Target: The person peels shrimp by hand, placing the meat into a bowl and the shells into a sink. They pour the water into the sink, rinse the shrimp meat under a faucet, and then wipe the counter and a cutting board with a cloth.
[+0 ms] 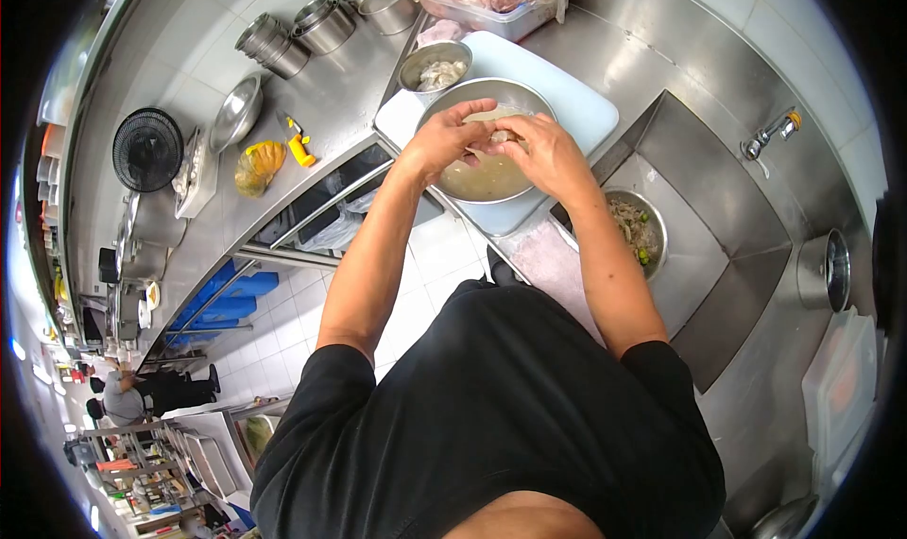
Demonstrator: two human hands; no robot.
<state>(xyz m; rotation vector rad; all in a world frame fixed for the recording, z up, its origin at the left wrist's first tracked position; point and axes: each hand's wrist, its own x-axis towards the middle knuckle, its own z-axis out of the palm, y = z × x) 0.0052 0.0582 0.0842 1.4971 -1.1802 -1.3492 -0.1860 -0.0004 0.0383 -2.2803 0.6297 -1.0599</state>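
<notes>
Above a large metal bowl (491,191) of cloudy liquid, both hands meet at a small pale, wet piece (501,136) that looks like a shrimp. My left hand (442,144) grips it from the left, with the index finger stretched out. My right hand (546,154) pinches the piece from the other side, its fingertips partly hiding it. Just beyond the left hand, a smaller metal bowl (408,70) holds several similar pale pieces. Both bowls stand on a light blue cutting board (588,114).
To the right is a steel sink (704,189) with a metal bowl of scraps (635,229) in it and a faucet (770,135) behind. A plastic tub of raw meat (496,19) stands at the back. Left counter: pumpkin piece (258,168), yellow-handled knife (299,142). Two people (142,394) stand far left.
</notes>
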